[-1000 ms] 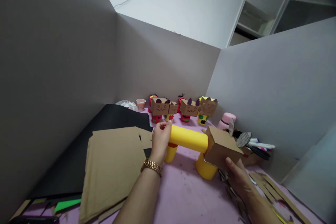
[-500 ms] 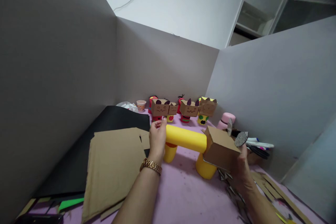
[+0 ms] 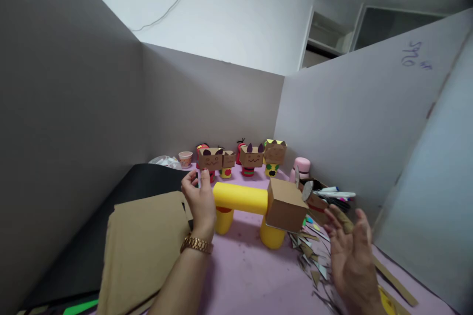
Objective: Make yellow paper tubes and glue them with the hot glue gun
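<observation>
A: Head view. State the position of the yellow tube [image 3: 240, 198].
B: Horizontal, above the bench [image 3: 254, 278], over a left yellow support [image 3: 223, 222] and a right yellow support [image 3: 272, 234]. The cardboard box [image 3: 286, 205] adjoins its right end.
A: State the condition of the hands.
B: Left hand [image 3: 199, 203]: beside the tube's left end, thumb raised, fingers loosely curled with a gap to the thumb. Contact with the tube cannot be determined. Right hand [image 3: 353, 253]: fingers parted and slightly bent, clear of the box, gripping nothing.
A: List adjacent items.
B: Cardboard sheets [image 3: 148, 243] at left, over black sheet material [image 3: 151, 179]. Paper and cardboard scraps [image 3: 308, 253] between box and right hand. Pens [image 3: 338, 194] beyond that hand. Box-headed figures [image 3: 252, 157] stand in a row at the rear.
</observation>
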Demonstrator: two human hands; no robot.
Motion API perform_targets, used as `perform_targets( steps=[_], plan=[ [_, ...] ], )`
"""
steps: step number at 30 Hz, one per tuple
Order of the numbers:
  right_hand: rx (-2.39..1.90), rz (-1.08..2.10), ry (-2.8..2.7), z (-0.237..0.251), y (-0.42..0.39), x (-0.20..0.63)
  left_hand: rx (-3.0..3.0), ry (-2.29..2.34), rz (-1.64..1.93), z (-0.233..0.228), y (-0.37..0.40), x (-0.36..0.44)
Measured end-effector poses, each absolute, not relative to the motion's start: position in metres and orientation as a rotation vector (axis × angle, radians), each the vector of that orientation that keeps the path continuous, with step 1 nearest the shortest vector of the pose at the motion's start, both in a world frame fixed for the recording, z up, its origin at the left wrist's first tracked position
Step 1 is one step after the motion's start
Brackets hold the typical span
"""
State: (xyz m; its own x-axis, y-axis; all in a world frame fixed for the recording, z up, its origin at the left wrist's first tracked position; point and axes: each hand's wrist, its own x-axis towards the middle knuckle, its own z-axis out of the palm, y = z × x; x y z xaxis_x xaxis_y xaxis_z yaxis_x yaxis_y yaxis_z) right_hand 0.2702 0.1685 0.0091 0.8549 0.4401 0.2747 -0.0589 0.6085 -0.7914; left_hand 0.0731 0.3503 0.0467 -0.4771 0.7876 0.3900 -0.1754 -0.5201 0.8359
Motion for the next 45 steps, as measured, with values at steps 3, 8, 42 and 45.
perform_targets(
  steps=[3,8,42,45],
  plan=[
    [-0.972,0.345,-0.521,-0.013,0.164,0.257,1.113,1.031,2.065,0.050,0.334,0.080],
    [-1.060,0.336,-0.649,-0.040,0.163,0.233,1.264,1.093,1.986,0.038,0.296,0.092],
    [-1.281,0.534,-0.746,-0.054,0.159,0.229,1.534,1.316,1.491,-0.050,0.192,0.089],
    [-1.274,0.536,-0.742,-0.054,0.159,0.227,1.545,1.317,1.486,-0.048,0.191,0.088]
  ],
)
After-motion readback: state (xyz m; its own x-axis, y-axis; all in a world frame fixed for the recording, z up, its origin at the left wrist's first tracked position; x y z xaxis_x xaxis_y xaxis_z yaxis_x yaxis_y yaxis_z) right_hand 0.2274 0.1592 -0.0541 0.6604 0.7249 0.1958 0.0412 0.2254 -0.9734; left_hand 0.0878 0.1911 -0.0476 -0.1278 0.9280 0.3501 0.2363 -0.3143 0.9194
